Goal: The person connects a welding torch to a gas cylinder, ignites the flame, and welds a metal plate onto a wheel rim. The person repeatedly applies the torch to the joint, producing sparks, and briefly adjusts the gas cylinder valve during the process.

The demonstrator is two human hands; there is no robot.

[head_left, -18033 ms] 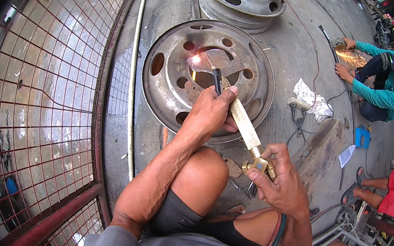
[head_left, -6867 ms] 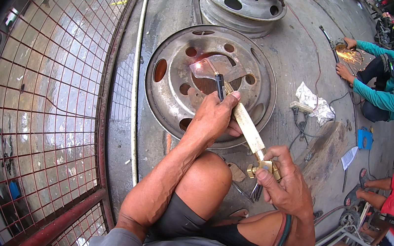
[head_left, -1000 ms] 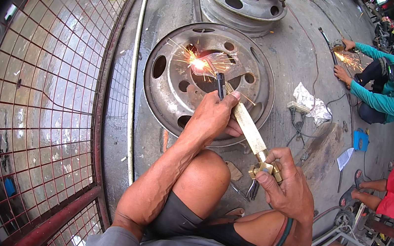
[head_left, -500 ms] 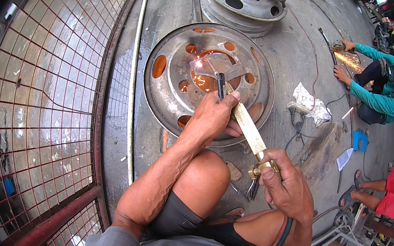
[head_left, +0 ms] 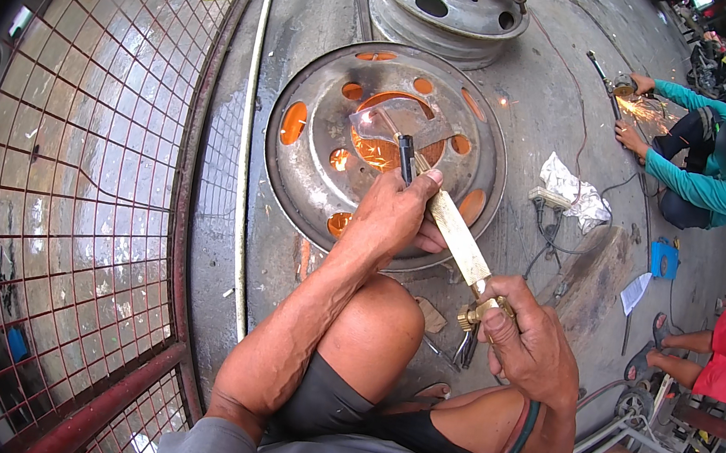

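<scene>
A brass-coloured cutting torch [head_left: 461, 235] slants from my lap up over a steel wheel rim [head_left: 299, 191] on the floor. My left hand [head_left: 390, 215] is closed around its front part, together with a short black handle [head_left: 406, 151]. Beyond that handle, a small see-through tinted pane [head_left: 364, 123] covers the glowing spot near the rim's centre opening. Orange sparks and glow show through the rim's holes. My right hand [head_left: 531, 340] grips the torch's rear end by the valve knobs, with the hoses [head_left: 521, 440] running down from it past my leg.
A second wheel rim [head_left: 448, 32] and a wrench [head_left: 359, 1] lie beyond. Red wire-mesh fencing [head_left: 83, 190] stands left, beside a pale pipe [head_left: 247, 165]. To the right, a co-worker [head_left: 699, 184] in teal sleeves works a sparking grinder, near a white cloth [head_left: 574, 190] and cables.
Both hands and the torch stay nearly still. The glow inside the rim's holes is brighter, and a spark has flown out to its right. The co-worker's head has shifted slightly.
</scene>
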